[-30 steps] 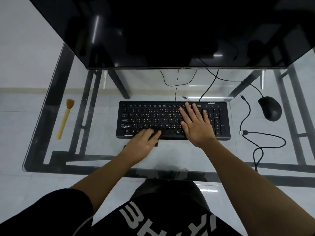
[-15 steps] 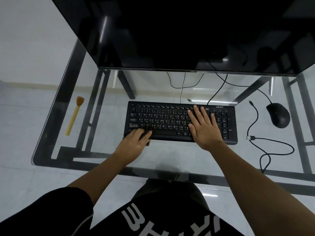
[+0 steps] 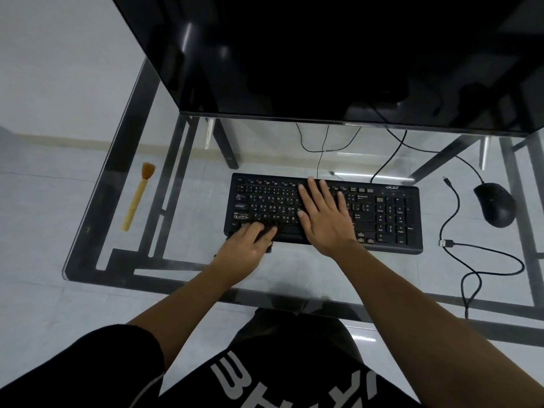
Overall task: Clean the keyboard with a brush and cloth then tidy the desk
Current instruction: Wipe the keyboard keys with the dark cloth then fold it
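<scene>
And there the left hand was, down at the near-left corner of the keyboard, fingers bent over a wad of dark cloth and pressing it onto the bottom row of keys. Only scraps of the cloth showed between and behind the fingers, so how much of it was bunched under the palm I could not tell. The right hand lay flat across the middle of the keys, fingers straight and spread, gripping nothing; to my eye it was there as a brace, pinning the keyboard to the slick glass desk so the wiping strokes could not push it about. The keyboard itself sat square in front of the person, under the lower edge of the dark monitor. Well off to the left lay the brush, bristles pointing away and touched by neither hand, which suggested the brushing part was over and the cloth pass was the step in hand. To the right of the keyboard sat the mouse, and between them a loose cable looped across the glass with its plug free. Those looked like the tidying yet to come. The keys to the right of the bracing hand seemed the ground left to wipe.
</scene>
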